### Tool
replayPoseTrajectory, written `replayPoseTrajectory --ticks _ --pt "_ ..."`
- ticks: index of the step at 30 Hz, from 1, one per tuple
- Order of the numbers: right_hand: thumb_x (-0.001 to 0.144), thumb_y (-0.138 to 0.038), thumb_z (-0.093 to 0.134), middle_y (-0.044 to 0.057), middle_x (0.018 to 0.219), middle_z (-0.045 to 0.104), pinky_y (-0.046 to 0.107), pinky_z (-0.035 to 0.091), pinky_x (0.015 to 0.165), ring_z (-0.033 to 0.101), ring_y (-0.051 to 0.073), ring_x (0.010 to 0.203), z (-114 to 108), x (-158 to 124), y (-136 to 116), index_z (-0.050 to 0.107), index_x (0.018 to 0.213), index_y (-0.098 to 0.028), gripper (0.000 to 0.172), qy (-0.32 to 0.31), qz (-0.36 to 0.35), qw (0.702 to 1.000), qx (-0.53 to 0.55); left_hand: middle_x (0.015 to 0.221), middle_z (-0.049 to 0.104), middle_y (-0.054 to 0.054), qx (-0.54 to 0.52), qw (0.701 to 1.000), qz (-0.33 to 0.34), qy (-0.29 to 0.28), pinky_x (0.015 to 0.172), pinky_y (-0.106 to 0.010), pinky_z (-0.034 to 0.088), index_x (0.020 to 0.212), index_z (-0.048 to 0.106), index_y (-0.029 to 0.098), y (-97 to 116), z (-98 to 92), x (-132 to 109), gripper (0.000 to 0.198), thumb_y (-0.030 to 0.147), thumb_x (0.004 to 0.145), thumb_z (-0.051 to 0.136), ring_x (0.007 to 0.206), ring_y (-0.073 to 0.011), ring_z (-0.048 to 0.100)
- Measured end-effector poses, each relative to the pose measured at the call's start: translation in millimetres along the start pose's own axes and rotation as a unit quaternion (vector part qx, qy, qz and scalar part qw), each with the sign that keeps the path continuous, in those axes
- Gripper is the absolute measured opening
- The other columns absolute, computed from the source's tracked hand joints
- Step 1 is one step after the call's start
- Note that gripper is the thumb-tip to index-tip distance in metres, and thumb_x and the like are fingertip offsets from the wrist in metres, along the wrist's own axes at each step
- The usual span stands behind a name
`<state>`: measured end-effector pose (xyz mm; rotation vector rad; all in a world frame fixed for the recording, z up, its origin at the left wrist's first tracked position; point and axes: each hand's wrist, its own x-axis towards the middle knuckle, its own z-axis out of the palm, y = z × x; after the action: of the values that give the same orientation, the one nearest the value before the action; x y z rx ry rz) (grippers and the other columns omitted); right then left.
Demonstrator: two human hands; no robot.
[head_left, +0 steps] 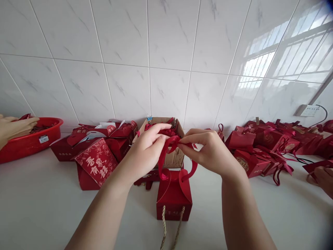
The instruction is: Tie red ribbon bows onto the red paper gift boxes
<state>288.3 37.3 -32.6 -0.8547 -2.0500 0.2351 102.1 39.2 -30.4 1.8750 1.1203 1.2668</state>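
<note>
A red ribbon (162,158) rises in a loop from the top of a small red gift box (174,198), which stands upright on the white table. My left hand (149,147) pinches the ribbon between thumb and fingers above the box. From the other side my right hand (205,147) also grips the ribbon with its fingertips, close to the left thumb. A crossing or knot of ribbon lies between the hands, partly hidden by the fingers. Two strands of twisted beige cord (163,222) hang down in front of the box.
Behind the hands stands a cardboard box (173,159) with red items. Red gift boxes (96,163) sit at left, more boxes (252,161) at right. Another person's hand (18,126) is over a red basin (31,142); a further hand (324,178) shows at the right edge.
</note>
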Motion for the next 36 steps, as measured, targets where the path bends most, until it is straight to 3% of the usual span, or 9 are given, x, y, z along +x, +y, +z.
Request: replayPoseTrajectory --ticks 4,10,14,18,22,26,29,32,36 --pt "0.082 -0.012 0.056 0.002 0.079 0.065 0.025 0.044 0.058 0.056 0.012 0.066 1 0 1 0.074 0.082 -0.020 0.019 0.003 -0.010 1.000 -0.004 0.106 0.069 -0.008 -0.026 0.999 -0.013 -0.028 0.060 -0.027 0.055 0.130 0.050 0.029 -2 1.4 -2 0.048 0.021 0.083 0.054 0.078 -0.0205 0.069" --pt "0.083 -0.013 0.056 0.003 0.080 0.065 0.026 0.043 0.058 0.056 0.012 0.066 3 0 2 0.074 0.085 -0.019 0.019 0.007 -0.014 1.000 -0.009 0.114 0.066 -0.010 -0.033 0.998 -0.029 -0.041 0.054 -0.029 0.057 0.132 0.045 0.030 -2 1.8 1 0.054 0.016 0.081 0.051 0.058 -0.0145 0.066" --pt "0.082 -0.012 0.057 0.002 0.079 0.065 0.025 0.042 0.057 0.054 0.011 0.064 4 2 2 0.074 0.085 -0.019 0.019 0.012 -0.016 1.000 -0.014 0.115 0.064 -0.011 -0.063 0.996 -0.041 -0.056 0.060 -0.030 0.059 0.129 0.046 0.028 -2 2.0 3 0.049 0.016 0.082 0.051 0.063 -0.0154 0.068" --pt "0.081 -0.011 0.058 0.002 0.080 0.066 0.025 0.041 0.058 0.053 0.010 0.065 5 3 1 0.075 0.083 -0.019 0.018 0.017 -0.026 0.999 -0.017 0.106 0.067 -0.009 -0.054 0.997 -0.010 -0.051 0.070 -0.032 0.058 0.124 0.046 0.025 -5 3.0 5 0.046 0.018 0.080 0.058 0.081 -0.0199 0.070" --pt "0.081 -0.014 0.060 0.002 0.081 0.068 0.025 0.042 0.059 0.058 0.011 0.068 7 3 4 0.075 0.086 -0.022 0.018 0.026 -0.008 1.000 0.003 0.100 0.068 -0.007 0.006 0.997 0.073 -0.016 0.079 -0.033 0.056 0.124 0.045 0.024 -12 3.2 9 0.047 0.019 0.080 0.059 0.094 -0.0214 0.067" --pt "0.081 -0.022 0.064 0.003 0.092 0.069 0.025 0.046 0.065 0.063 0.014 0.081 11 3 13 0.076 0.086 -0.024 0.014 0.059 0.027 0.995 0.082 0.093 0.070 -0.004 0.075 0.984 0.161 0.025 0.083 -0.032 0.054 0.127 0.045 0.023 -16 2.7 11 0.052 0.012 0.078 0.057 0.085 -0.0163 0.068" --pt "0.079 -0.029 0.065 0.005 0.095 0.069 0.026 0.047 0.068 0.063 0.017 0.089 17 -2 19 0.076 0.084 -0.021 0.014 0.138 0.053 0.979 0.139 0.086 0.070 -0.004 0.090 0.978 0.167 0.082 0.076 -0.030 0.055 0.120 0.049 0.020 -17 2.0 11 0.044 0.016 0.077 0.060 0.079 -0.0168 0.068" --pt "0.077 -0.035 0.066 0.006 0.090 0.069 0.027 0.046 0.067 0.062 0.018 0.084 20 -15 21 0.073 0.079 -0.017 0.019 0.233 0.105 0.953 0.161 0.082 0.070 -0.003 0.108 0.973 0.152 0.136 0.074 -0.030 0.054 0.111 0.053 0.019 -20 -2.8 7 0.038 0.019 0.075 0.061 0.078 -0.0170 0.067" --pt "0.080 -0.043 0.061 0.007 0.079 0.067 0.027 0.046 0.063 0.061 0.017 0.074 16 -44 23 0.069 0.078 -0.015 0.030 0.271 0.160 0.935 0.164 0.082 0.068 -0.004 0.130 0.968 0.131 0.172 0.074 -0.032 0.053 0.111 0.050 0.018 -28 -17.7 -4 0.041 0.024 0.073 0.063 0.077 -0.0183 0.067"
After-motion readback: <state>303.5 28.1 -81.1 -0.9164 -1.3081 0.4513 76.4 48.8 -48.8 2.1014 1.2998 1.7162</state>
